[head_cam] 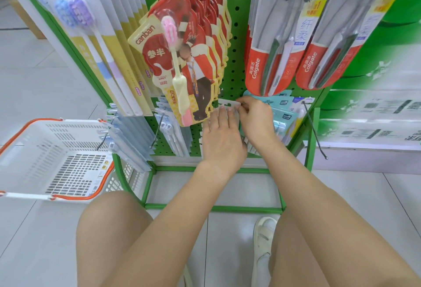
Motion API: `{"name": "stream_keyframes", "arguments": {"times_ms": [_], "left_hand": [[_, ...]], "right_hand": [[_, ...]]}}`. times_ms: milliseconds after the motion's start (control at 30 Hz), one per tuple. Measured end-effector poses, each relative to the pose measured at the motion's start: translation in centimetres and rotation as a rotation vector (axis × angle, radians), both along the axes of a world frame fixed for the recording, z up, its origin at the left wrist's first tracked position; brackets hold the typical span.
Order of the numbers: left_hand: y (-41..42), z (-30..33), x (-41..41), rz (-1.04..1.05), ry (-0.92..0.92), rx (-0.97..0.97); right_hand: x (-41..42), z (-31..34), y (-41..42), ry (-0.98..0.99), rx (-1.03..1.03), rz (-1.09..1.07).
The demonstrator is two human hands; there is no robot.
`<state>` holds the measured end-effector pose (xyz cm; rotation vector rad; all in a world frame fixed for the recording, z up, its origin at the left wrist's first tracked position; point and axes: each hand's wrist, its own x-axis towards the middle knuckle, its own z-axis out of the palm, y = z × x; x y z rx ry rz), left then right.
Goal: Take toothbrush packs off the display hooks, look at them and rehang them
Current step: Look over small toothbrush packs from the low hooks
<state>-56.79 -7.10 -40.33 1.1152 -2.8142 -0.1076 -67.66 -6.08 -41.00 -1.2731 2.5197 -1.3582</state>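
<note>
Both hands work at the lower row of the green pegboard display [237, 43]. The left hand [222, 138] lies flat, fingers straight and together, its fingertips [219, 112] pressing against the face of a pale toothbrush pack [229, 104]; the pack's white header card projects just above those fingertips. The right hand [256, 119] has its fingers curled, pinching the pack's upper right edge between thumb and forefinger, immediately right of the left fingertips. The pack's lower body is hidden behind both hands. Teal packs [281, 109] hang just right of the right-hand fingers. A red canban pack [173, 63] hangs above and left of the left fingertips. A bare hook [315, 129] projects well right of the right hand
</note>
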Motion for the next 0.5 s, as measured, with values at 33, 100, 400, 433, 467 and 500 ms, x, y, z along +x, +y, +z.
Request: {"name": "stream_keyframes", "arguments": {"times_ms": [33,100,400,433,467,500], "left_hand": [[0.03,-0.15,0.15,-0.005,0.028,-0.003],[-0.02,-0.16,0.3,0.002,0.078,0.01],[-0.51,-0.05,0.14,0.039,0.089,0.013],[-0.45,-0.13,0.26,0.037,0.09,0.009],[-0.43,-0.2,0.34,0.035,0.094,0.006],[-0.41,-0.23,0.41,0.035,0.104,0.002]], "right_hand": [[0.0,0.05,-0.02,0.005,-0.001,0.007],[-0.05,0.07,-0.1,0.016,0.002,0.02],[-0.51,-0.1,-0.35,0.028,0.001,0.017],[-0.52,-0.04,-0.36,0.046,-0.003,0.018],[-0.52,0.02,-0.39,0.068,-0.003,0.019],[-0.5,0.11,-0.42,0.089,0.002,0.022]]}}
